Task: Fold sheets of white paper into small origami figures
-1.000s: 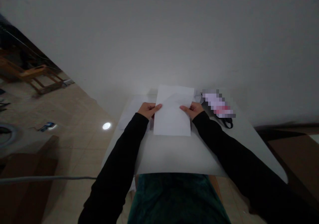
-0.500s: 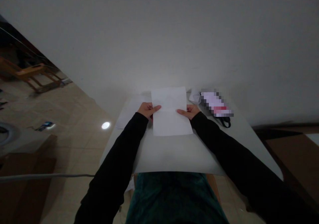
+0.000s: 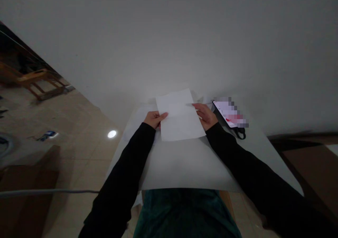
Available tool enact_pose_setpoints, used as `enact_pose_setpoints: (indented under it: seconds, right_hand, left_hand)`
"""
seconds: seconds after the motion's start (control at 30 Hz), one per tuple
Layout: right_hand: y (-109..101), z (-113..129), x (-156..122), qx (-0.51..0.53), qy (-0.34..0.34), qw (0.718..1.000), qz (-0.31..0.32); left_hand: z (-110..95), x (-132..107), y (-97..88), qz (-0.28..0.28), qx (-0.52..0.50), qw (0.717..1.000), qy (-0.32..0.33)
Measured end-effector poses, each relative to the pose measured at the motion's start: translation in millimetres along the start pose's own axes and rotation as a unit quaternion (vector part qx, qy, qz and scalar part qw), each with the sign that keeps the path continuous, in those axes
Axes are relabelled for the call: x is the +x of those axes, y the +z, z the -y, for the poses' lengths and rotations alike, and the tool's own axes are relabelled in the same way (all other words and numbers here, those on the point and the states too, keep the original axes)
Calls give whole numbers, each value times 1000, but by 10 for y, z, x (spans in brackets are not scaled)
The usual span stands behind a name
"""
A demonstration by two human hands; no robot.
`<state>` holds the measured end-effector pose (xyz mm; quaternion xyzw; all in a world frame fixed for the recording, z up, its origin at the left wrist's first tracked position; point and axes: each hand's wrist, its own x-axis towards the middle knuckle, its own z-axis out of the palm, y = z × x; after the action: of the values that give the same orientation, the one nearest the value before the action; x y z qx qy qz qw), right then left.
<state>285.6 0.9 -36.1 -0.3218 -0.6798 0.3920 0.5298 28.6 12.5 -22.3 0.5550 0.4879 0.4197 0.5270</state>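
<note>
A white sheet of paper (image 3: 179, 120) lies tilted on a pale table covering (image 3: 185, 167). My left hand (image 3: 154, 120) grips the sheet's left edge, with the thumb across the paper. My right hand (image 3: 205, 116) is at its right edge, the thumb on top near the far corner and the fingers beside the paper. Both sleeves are black. To the right of my right hand lies a phone (image 3: 229, 114) with a blurred screen and a black strap (image 3: 241, 134).
Another paper sheet (image 3: 137, 121) lies under my left hand's side of the table. Beyond the table rises a white wall (image 3: 169, 37). Down to the left are a tiled floor (image 3: 79, 125), a wooden frame (image 3: 34, 79), a brown box (image 3: 26, 185) and a grey cable (image 3: 47, 192).
The sheet has turned anticlockwise, its far right corner swinging away and left. My right hand has slid farther along its right edge, with the fingers more spread.
</note>
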Motion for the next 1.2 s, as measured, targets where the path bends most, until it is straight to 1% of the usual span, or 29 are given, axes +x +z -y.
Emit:
enact_pose_setpoints:
  seconds: [0.07, 0.17, 0.23, 0.37, 0.4, 0.47, 0.53, 0.6, 0.67, 0.7, 0.73, 0.8, 0.9, 0.97, 1.03, 1.1, 1.2]
  right_hand:
    - [22, 46, 3, -21, -52, 998, 7]
    - [79, 98, -15, -44, -70, 996, -23]
    - [108, 128, -40, -54, -53, 996, -46]
    - [127, 181, -94, -64, 17, 997, -45]
    - [126, 191, -102, -67, 31, 997, -38]
    - [120, 204, -110, -74, 44, 996, -25]
    - [108, 212, -107, -86, 44, 995, -11]
    - [91, 225, -97, -100, 31, 994, 11]
    - [76, 252, -89, -116, 20, 992, 36]
    - [72, 270, -87, -121, 21, 991, 45]
    - [71, 291, -86, -121, 31, 991, 48]
    - [82, 328, -87, -96, 70, 992, 29]
    - [124, 344, -87, 11, 133, 991, -27]
    - [154, 332, -82, 91, 153, 983, -48]
    - [172, 325, -74, 133, 157, 977, -56]
    - [180, 348, -66, 120, 153, 979, -64]
    - [190, 448, -60, 45, 129, 986, -95]
  left_hand:
    - [-9, -14, 29, 12, -4, 1000, -7]
    - [-70, -51, 73, 37, -1, 999, -18]
    - [-126, -75, 87, 41, -3, 999, 0]
    - [-233, -117, 60, 16, -5, 994, 110]
    - [-254, -128, 46, 21, 7, 991, 132]
    - [-292, -150, 21, 52, 43, 986, 150]
    - [-327, -175, 13, 97, 73, 984, 133]
    - [-361, -206, 32, 128, 80, 984, 94]
    - [-394, -242, 76, 139, 74, 985, 72]
    - [-409, -261, 105, 139, 73, 985, 71]
    - [-423, -279, 136, 134, 74, 985, 74]
    - [-442, -311, 198, 117, 73, 987, 77]
    - [-449, -339, 277, 72, 47, 992, 88]
    - [-439, -347, 320, 47, 29, 993, 102]
    - [-421, -350, 360, 26, 19, 993, 112]
    - [-399, -352, 401, 10, 10, 992, 124]
    - [-377, -370, 469, 1, 0, 987, 158]
